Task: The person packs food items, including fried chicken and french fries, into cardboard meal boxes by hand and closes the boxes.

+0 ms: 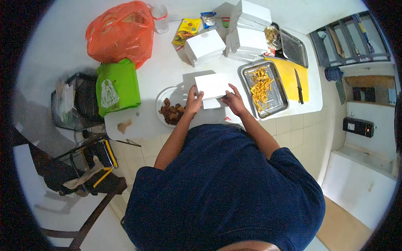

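Observation:
A white cardboard box [211, 85] is held between my two hands over the front of the table. My left hand [194, 101] grips its left side, thumb at the near corner. On the right side, my right hand [234, 101] has its fingers around the near corner. Just below the box shows a white piece [211, 103]; whether it is a flap or a second box I cannot tell. Left of my left hand is a round plate [160, 98] with browned chunks of food [171, 113]. A metal tray [281, 94] of fries [260, 88] lies right of my right hand.
Stacked white boxes [205, 45] stand at the back, with taller stacks [247, 42] beside them. A knife [298, 85] lies on a yellow board [289, 69]. A red plastic bag [121, 35], a green bag [130, 85] and a clear bottle [160, 19] occupy the left side.

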`<state>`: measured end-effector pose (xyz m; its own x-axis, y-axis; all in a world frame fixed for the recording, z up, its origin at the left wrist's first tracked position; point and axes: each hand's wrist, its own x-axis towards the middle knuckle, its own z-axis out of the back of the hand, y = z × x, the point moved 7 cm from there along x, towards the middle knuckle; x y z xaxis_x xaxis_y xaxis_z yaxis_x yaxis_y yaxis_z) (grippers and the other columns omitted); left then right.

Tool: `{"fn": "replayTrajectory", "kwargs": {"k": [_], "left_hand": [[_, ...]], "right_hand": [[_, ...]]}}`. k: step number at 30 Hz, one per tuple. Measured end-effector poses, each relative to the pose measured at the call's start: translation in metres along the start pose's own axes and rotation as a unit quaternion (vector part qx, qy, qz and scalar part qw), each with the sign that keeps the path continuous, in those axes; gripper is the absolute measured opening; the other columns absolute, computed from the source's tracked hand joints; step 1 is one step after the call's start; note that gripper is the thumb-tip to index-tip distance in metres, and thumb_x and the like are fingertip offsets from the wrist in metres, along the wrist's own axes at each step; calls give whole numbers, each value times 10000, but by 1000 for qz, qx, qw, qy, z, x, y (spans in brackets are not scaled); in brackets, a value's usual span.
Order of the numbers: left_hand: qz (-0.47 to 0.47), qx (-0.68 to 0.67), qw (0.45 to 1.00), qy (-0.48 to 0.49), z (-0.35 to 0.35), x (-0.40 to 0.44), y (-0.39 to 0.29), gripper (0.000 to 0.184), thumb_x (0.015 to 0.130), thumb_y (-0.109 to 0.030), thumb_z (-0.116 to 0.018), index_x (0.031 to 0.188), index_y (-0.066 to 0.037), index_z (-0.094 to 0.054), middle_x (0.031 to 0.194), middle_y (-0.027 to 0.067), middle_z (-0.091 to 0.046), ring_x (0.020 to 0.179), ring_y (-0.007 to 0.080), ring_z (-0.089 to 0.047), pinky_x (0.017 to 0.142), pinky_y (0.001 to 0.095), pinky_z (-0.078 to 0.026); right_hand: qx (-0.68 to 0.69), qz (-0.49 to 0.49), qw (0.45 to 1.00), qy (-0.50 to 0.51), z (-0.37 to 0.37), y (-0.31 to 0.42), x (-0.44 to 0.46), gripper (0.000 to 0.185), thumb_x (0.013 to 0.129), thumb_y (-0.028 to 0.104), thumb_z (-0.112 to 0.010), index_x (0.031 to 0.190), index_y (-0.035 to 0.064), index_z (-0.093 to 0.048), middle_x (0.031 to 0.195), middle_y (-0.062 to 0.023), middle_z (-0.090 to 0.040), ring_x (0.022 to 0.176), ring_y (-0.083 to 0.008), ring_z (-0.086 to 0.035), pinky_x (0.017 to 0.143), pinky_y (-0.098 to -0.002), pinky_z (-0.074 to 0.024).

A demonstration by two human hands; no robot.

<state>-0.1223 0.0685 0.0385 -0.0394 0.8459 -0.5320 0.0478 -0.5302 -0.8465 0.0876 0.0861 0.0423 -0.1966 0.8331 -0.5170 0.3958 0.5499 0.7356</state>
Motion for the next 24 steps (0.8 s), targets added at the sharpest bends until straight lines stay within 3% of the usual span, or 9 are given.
{"fn": "replayTrajectory", "kwargs": {"k": [3,9,12,15,16,18,21,22,24], "left_hand": [[-14,-51,999,0,5,6,7,680,914,-203,-586,1462,-130,-191,1207,188,-507,872,216,-616,672,313,-542],[-19,-110,993,-35,18,6,13,669,909,-111,-572,1459,-138,-192,1243,195,-471,853,206,-622,685,307,-544],[-32,-99,993,-56,22,7,13,665,907,-100,-570,1456,-138,-197,1282,219,-432,879,220,-621,694,305,-545],[-33,-118,991,-54,24,15,28,670,904,-109,-580,1455,-133,-201,1305,240,-408,954,247,-603,723,315,-539],[-13,-119,992,-46,25,11,24,673,904,-121,-585,1456,-131,-201,1308,243,-408,982,262,-592,744,323,-535],[4,-93,995,-33,24,12,24,677,906,-155,-592,1457,-113,-202,1318,244,-408,1033,281,-570,796,341,-520],[-8,-2,1000,-22,21,16,34,694,907,-221,-598,1454,-62,-201,1343,238,-406,1100,292,-535,896,363,-470],[-12,36,999,-23,20,5,18,706,905,-241,-601,1451,-42,-200,1354,235,-403,1121,295,-524,934,365,-444],[-42,67,997,-23,18,1,6,726,899,-258,-606,1447,-12,-198,1373,233,-395,1169,301,-495,992,366,-396]], "right_hand": [[-49,12,999,-6,-14,3,10,497,929,141,-558,1380,179,-352,962,-71,-576,898,-186,-562,768,-360,-509],[-242,12,970,-7,-23,11,17,500,907,216,-608,1358,161,-398,1083,-98,-578,972,-190,-554,828,-369,-469],[-369,171,913,-25,-7,18,26,460,877,205,-630,1290,73,-474,1088,-134,-592,984,-233,-569,838,-372,-467],[-499,283,801,-172,42,19,31,413,838,172,-644,1190,-11,-529,1080,-181,-602,1016,-295,-571,862,-382,-462],[-539,242,783,-193,59,16,32,398,811,182,-641,1106,-65,-540,1110,-225,-582,1042,-344,-556,848,-401,-476],[-495,24,852,-170,102,-14,44,454,857,342,-608,1145,6,-509,1152,-197,-548,1023,-331,-551,815,-453,-500],[-187,-199,943,-192,73,-32,17,555,866,525,-550,1223,113,-442,1219,-167,-501,1007,-320,-546,764,-514,-515],[-189,-210,946,-162,67,-37,23,594,844,629,-516,1240,204,-395,1261,-135,-469,1049,-308,-529,763,-547,-513],[-262,-183,938,-131,51,-31,30,669,833,622,-543,1315,190,-373,1274,-162,-473,1073,-342,-537,730,-519,-535]]}}
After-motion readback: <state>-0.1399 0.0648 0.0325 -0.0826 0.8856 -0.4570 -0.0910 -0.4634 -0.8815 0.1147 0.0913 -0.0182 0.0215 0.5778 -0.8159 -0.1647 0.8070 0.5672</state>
